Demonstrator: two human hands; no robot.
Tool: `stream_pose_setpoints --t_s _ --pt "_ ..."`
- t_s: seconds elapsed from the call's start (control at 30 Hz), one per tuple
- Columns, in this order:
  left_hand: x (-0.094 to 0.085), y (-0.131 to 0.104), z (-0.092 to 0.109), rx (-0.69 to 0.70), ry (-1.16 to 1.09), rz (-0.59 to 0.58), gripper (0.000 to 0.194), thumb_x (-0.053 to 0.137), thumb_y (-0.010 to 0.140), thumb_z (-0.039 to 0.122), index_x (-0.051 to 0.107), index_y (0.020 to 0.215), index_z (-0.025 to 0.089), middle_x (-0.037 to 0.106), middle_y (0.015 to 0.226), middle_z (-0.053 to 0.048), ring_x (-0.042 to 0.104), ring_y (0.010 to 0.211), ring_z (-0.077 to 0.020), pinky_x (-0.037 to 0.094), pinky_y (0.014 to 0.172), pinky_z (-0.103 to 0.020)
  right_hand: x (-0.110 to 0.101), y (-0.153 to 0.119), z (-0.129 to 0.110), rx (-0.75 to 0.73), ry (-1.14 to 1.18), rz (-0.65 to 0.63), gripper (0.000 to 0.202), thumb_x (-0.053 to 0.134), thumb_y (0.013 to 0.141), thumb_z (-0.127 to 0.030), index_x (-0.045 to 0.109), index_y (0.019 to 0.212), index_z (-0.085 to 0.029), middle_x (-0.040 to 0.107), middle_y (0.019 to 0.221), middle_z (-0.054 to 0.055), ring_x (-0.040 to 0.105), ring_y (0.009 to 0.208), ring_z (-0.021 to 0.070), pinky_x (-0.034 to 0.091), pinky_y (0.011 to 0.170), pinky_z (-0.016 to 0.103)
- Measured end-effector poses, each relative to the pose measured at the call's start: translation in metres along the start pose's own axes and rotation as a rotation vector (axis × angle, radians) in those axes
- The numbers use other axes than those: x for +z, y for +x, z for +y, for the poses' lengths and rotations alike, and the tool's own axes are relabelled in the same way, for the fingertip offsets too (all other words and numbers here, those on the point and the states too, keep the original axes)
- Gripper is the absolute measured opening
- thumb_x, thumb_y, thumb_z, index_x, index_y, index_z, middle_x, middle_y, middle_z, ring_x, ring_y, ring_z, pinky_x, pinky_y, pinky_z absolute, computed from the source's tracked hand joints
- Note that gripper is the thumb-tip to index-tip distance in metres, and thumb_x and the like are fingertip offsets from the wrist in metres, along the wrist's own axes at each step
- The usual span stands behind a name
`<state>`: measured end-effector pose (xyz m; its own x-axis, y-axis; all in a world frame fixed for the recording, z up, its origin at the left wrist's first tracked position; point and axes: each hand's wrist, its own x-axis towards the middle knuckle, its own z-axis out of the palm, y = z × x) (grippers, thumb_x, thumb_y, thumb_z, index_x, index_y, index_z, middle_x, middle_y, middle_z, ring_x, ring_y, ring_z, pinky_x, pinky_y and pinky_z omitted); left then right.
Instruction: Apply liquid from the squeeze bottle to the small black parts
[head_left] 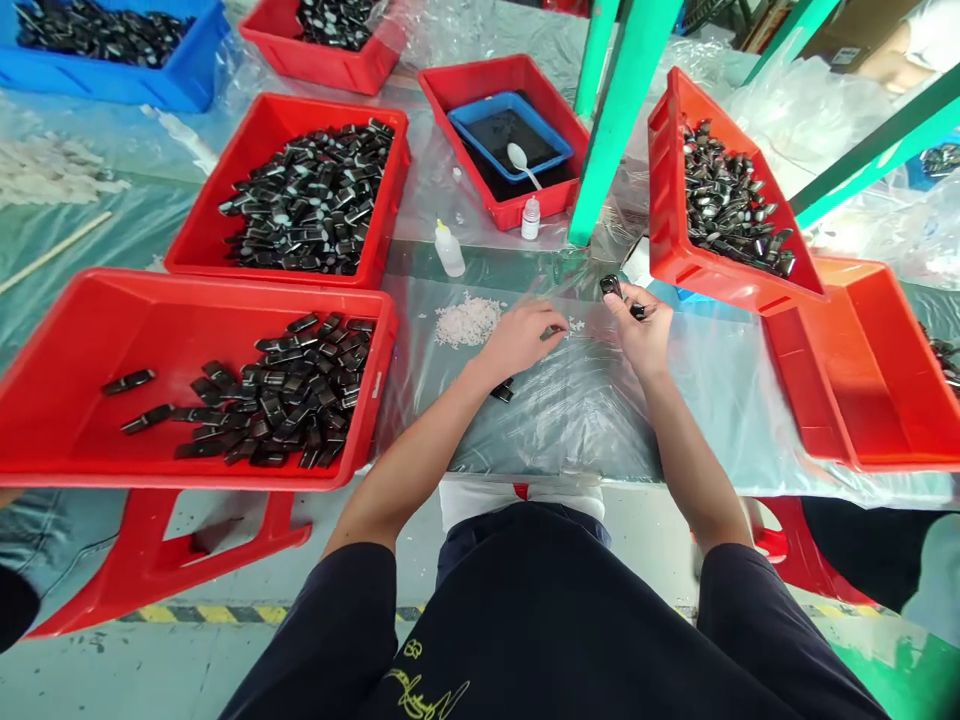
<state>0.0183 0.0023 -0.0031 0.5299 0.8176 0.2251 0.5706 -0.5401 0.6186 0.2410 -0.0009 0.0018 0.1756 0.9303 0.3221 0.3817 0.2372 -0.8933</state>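
Note:
My right hand (645,328) is closed around a glossy black plastic piece (611,286), which sticks up past the thumb. Another dark end shows lower between its fingers. Over the table, my left hand (519,338) has its thumb and fingertips brought together; whatever they pinch is too small to make out. Just beyond those fingertips lie a few loose white bits (576,325). A pile of small whitish pieces (469,322) sits left of my left hand. Partly hidden under my left forearm are dark pieces (504,390) on the plastic sheet.
Red bins of black pieces stand at left (187,385), behind it (251,150) and at right (739,270). A squeeze bottle (450,250), a small jar (530,220) and a blue tray (510,135) with a white spoon (519,158) are ahead. Green posts (615,120) rise behind.

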Motion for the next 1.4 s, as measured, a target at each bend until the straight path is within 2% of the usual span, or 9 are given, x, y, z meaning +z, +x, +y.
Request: stream_pose_setpoints --t_s 0.1,0.27,0.57,0.67,0.77,0.87,0.97,1.1,1.4 --pt "0.010 0.000 0.003 0.023 0.071 -0.068 0.016 0.063 0.099 0.027 0.077 0.106 0.022 0.075 0.111 -0.011 0.067 0.113 -0.0304 0.050 0.096 -0.041 0.004 -0.002 -0.001 0.012 0.003 -0.013 0.047 0.073 0.088 -0.064 0.078 0.104 -0.020 0.041 0.063 -0.004 0.041 0.061 0.0139 0.046 0.067 0.034" --pt "0.019 0.002 0.006 -0.019 0.113 -0.051 0.014 0.067 0.096 0.028 0.077 0.104 0.021 0.074 0.110 -0.013 0.066 0.117 -0.0336 0.050 0.099 -0.044 0.007 -0.006 -0.004 0.032 -0.034 -0.062 0.048 0.072 0.089 -0.065 0.077 0.106 -0.020 0.040 0.065 -0.004 0.042 0.063 0.0147 0.046 0.067 0.033" --pt "0.013 0.001 -0.004 -0.100 0.156 -0.016 0.017 0.057 0.094 0.018 0.071 0.087 0.021 0.073 0.094 -0.013 0.067 0.101 -0.0326 0.052 0.089 -0.043 0.007 -0.010 -0.005 0.022 -0.015 -0.099 0.041 0.071 0.091 -0.057 0.079 0.108 -0.020 0.043 0.063 -0.004 0.046 0.065 0.0158 0.049 0.074 0.033" --pt "0.009 0.001 -0.008 -0.113 0.061 0.042 0.013 0.060 0.092 0.018 0.072 0.086 0.021 0.073 0.091 -0.011 0.068 0.093 -0.0287 0.052 0.082 -0.039 0.007 -0.013 -0.006 0.028 -0.014 -0.178 0.041 0.071 0.091 -0.055 0.079 0.110 -0.019 0.045 0.063 -0.005 0.049 0.064 0.0158 0.049 0.075 0.033" --pt "0.001 0.004 -0.009 -0.172 -0.156 0.144 0.011 0.064 0.091 0.024 0.074 0.091 0.020 0.074 0.090 -0.008 0.066 0.083 -0.0226 0.051 0.077 -0.036 0.008 -0.016 -0.007 0.042 -0.029 -0.243 0.043 0.071 0.092 -0.054 0.079 0.114 -0.019 0.047 0.065 -0.004 0.051 0.066 0.0159 0.048 0.074 0.033" --pt "-0.009 0.006 -0.008 -0.207 -0.433 0.247 0.019 0.066 0.092 0.036 0.076 0.094 0.019 0.076 0.091 -0.007 0.065 0.079 -0.0189 0.049 0.071 -0.032 0.009 -0.019 -0.009 0.023 -0.033 -0.287 0.042 0.070 0.092 -0.053 0.079 0.116 -0.020 0.051 0.068 -0.003 0.052 0.070 0.0165 0.047 0.077 0.033" --pt "-0.016 0.006 -0.004 -0.201 -0.610 0.258 0.030 0.071 0.089 0.048 0.078 0.095 0.019 0.077 0.092 -0.006 0.064 0.078 -0.0171 0.048 0.068 -0.030 0.011 -0.022 -0.012 -0.010 -0.012 -0.338 0.043 0.070 0.092 -0.052 0.079 0.119 -0.020 0.056 0.072 -0.002 0.053 0.072 0.0170 0.047 0.079 0.033" --pt "-0.017 0.005 0.000 -0.192 -0.674 0.216 0.034 0.074 0.086 0.051 0.079 0.095 0.019 0.078 0.093 -0.006 0.064 0.078 -0.0166 0.049 0.071 -0.030 0.012 -0.024 -0.013 -0.015 -0.027 -0.370 0.043 0.069 0.094 -0.053 0.079 0.121 -0.021 0.056 0.072 -0.001 0.051 0.072 0.0172 0.045 0.077 0.033" --pt "-0.019 0.004 -0.001 -0.185 -0.609 0.170 0.028 0.073 0.086 0.043 0.081 0.094 0.018 0.080 0.093 -0.007 0.064 0.075 -0.0163 0.046 0.066 -0.030 0.008 -0.025 -0.011 -0.036 -0.111 -0.410 0.040 0.068 0.096 -0.050 0.079 0.121 -0.021 0.056 0.073 -0.001 0.044 0.066 0.0153 0.043 0.071 0.031"
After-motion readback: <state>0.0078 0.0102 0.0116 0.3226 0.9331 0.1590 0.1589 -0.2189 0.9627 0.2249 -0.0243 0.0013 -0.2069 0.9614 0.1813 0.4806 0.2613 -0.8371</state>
